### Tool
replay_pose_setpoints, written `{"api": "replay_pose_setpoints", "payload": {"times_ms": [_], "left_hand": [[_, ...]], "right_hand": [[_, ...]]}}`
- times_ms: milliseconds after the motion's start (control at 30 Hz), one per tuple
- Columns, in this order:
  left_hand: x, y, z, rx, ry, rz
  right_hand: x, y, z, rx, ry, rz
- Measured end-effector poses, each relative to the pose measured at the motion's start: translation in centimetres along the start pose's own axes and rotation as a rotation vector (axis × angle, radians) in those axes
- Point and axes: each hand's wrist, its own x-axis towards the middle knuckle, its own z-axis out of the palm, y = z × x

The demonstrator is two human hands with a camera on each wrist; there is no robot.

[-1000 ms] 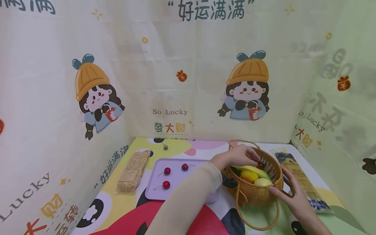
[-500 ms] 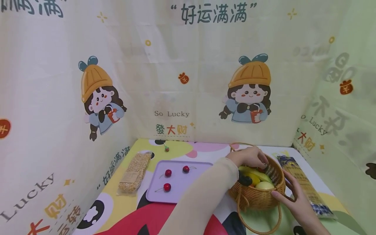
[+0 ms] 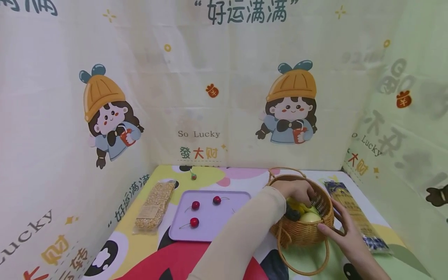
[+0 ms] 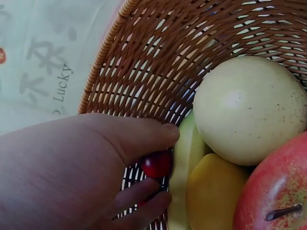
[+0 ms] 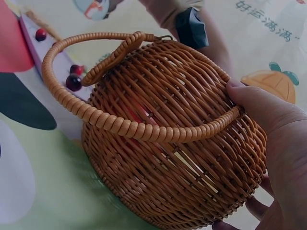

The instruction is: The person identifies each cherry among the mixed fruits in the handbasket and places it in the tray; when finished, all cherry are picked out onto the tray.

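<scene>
The wicker basket [image 3: 304,233] holds fruit: a pale round fruit [image 4: 249,110], a red apple [image 4: 278,191], a smooth yellow fruit [image 4: 213,194] and a long yellow-green fruit [image 4: 181,177]. My left hand [image 4: 72,167] reaches down inside it, thumb and fingers apart. Between them, near the basket wall, shows a dark red cherry [image 4: 157,164]; more red peeks out beneath the fingers. On the basket's right side my right hand [image 3: 344,233] grips it, thumb [image 5: 244,93] at the rim and fingers spread against the outer weave.
A purple tray [image 3: 178,229] left of the basket carries several cherries [image 3: 194,222]. Farther left lies a clear bag of corn kernels [image 3: 154,208]. A blue-and-gold packet [image 3: 357,217] lies behind the right hand. The wicker handle [image 3: 304,273] hangs onto the table in front.
My left hand has moved further right and deeper into the basket, its fingers now lower among the fruit. The right hand keeps its grip on the basket. The head view has shifted slightly.
</scene>
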Motion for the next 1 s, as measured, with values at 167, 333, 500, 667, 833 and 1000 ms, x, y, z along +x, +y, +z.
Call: {"api": "replay_pose_setpoints", "payload": {"times_ms": [167, 333, 500, 667, 833, 1000], "left_hand": [[-0.01, 0.36, -0.25, 0.105, -0.046, -0.024], [0.26, 0.62, -0.17, 0.142, -0.059, -0.078], [0.31, 0.51, 0.11, 0.13, -0.042, -0.074], [0.16, 0.12, 0.05, 0.11, -0.016, -0.071], [0.22, 0.23, -0.25, 0.08, 0.002, -0.052], [0.28, 0.67, -0.32, 0.056, 0.02, -0.017]], "right_hand": [[0.21, 0.03, -0.09, 0.0, 0.0, -0.012], [0.38, 0.44, -0.24, -0.043, -0.003, -0.031], [0.34, 0.45, -0.08, -0.035, 0.007, -0.036], [0.4, 0.29, 0.06, -0.048, 0.005, -0.04], [0.45, 0.44, -0.2, -0.084, 0.001, -0.022], [0.45, 0.67, -0.36, -0.061, -0.007, -0.022]]}}
